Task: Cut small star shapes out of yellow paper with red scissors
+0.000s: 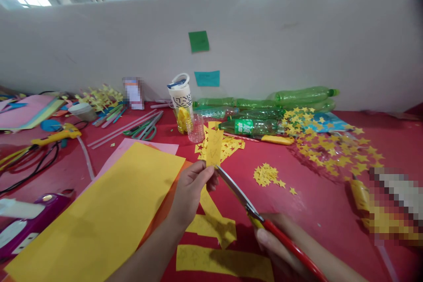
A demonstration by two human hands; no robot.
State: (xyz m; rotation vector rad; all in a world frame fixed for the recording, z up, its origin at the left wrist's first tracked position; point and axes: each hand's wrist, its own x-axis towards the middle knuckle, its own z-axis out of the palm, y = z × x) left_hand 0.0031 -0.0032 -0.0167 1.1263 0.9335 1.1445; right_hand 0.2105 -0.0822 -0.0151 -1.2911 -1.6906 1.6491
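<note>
My left hand (194, 180) pinches the lower end of a yellow paper strip (214, 141) held upright, with faint star outlines drawn on it. In my right hand (277, 238) is a pair of scissors (234, 187) with red and yellow handles. The scissor tips touch or nearly touch the strip's lower edge, beside my left thumb; whether the blades are apart is hard to see. Behind the strip lies a heap of yellow paper scraps (231, 145). A small pile of cut yellow stars (264, 174) sits to the right. More marked yellow strips (211, 257) lie below my hands.
Large yellow sheets (109, 207) cover the left front. Green plastic bottles (261, 126), a white cup (180, 94) and a yellow utility knife (276, 140) stand or lie behind. Glue gun (59, 134), green-handled scissors (145, 130), power strip (36, 224) at left; spread stars (340, 154) at right.
</note>
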